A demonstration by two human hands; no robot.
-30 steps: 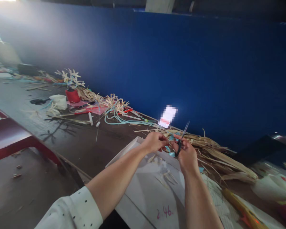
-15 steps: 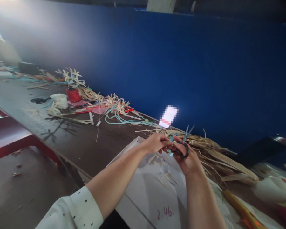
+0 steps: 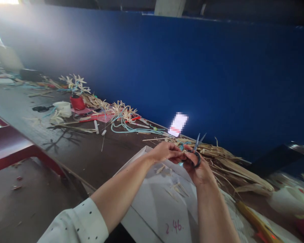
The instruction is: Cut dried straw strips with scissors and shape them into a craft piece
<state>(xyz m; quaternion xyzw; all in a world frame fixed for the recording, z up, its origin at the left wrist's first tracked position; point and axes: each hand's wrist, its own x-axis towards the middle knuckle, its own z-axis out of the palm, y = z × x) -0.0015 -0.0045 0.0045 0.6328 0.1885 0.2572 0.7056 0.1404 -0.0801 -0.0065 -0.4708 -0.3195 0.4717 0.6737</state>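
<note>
My right hand (image 3: 198, 167) is closed around the black handles of a pair of scissors (image 3: 197, 148), whose blades point up and slightly apart. Its thumb and fingers meet the fingertips of my left hand (image 3: 166, 152), which is closed in a pinch. Between the fingertips is something small and pale that I cannot make out. A bit of light blue material (image 3: 185, 145) shows just behind the hands. Beneath them lies a white box lid or board (image 3: 154, 199) with a few pale husk scraps (image 3: 178, 189) and red handwriting on it.
Dry husk strips (image 3: 233, 162) are heaped to the right, with a yellow tool (image 3: 255, 219) nearer me. Behind the hands a lit phone (image 3: 177, 126) leans near the blue wall. Leftward lie light blue cords (image 3: 131, 130), husk flowers (image 3: 123, 109), a white cup (image 3: 63, 109) and other scissors (image 3: 42, 108).
My left fingertips have come slightly closer to the right ones and pinch more tightly. The scissors stay in my right hand. The view has shifted very slightly.
</note>
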